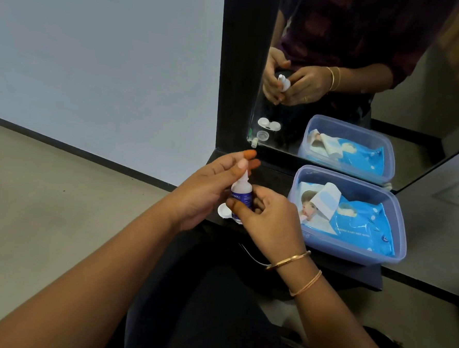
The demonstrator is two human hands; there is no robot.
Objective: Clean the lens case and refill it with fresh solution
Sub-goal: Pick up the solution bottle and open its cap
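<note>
Left hand (pixel 208 188) pinches the nozzle tip of a small solution bottle (pixel 240 188), with the white lens case (pixel 223 210) on the black ledge (pixel 276 176) at the bottle's seven o'clock. The bottle looks light, smooth and squeezable, and is best gripped round its label, where the right hand (pixel 268 216) grips it. A tub of baby wipes (pixel 351 180) sits at three o'clock.

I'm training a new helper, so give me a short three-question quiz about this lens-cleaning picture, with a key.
1. True or false: the right hand grips the solution bottle.
2. The wipes pack lies in: A) a plastic tub B) a drawer C) a sink.
3. Fill in: the left hand pinches the bottle at its ____ end.
Key: 1 true; 2 A; 3 top.
</note>
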